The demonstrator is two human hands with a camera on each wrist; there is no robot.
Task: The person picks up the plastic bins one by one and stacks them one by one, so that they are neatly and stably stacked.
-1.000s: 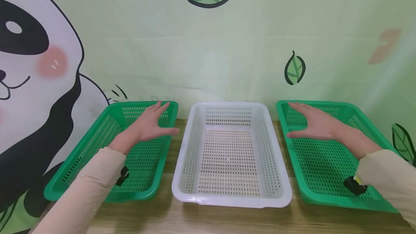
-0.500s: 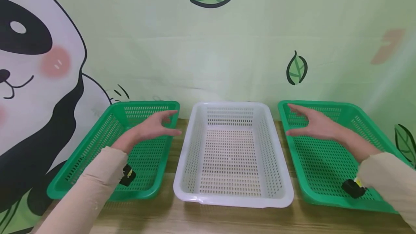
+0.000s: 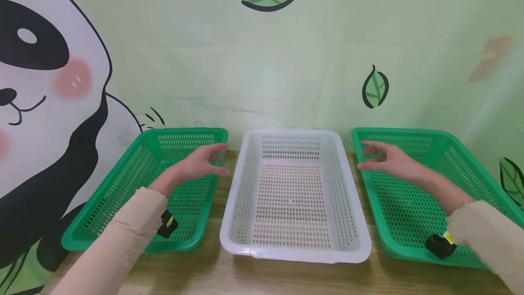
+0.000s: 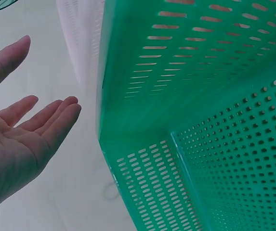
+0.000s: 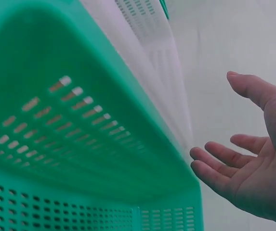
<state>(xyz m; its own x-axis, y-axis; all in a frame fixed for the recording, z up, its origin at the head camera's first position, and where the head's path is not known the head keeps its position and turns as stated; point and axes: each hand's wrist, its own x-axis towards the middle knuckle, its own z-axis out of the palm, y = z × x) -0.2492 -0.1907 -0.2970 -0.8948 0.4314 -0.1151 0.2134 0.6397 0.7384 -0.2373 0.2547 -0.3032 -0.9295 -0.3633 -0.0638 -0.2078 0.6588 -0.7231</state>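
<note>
The left hand and right hand, empty, loosely open, hover near the green baskets' inner far corners; probably light, stiff plastic, best gripped by rims.

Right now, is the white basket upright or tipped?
Upright: in the head view, the white basket sits mouth up on the table.

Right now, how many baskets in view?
3: the left green basket, the white basket in the middle, the right green basket. None looks hidden; beyond the frame, can't tell.
</note>
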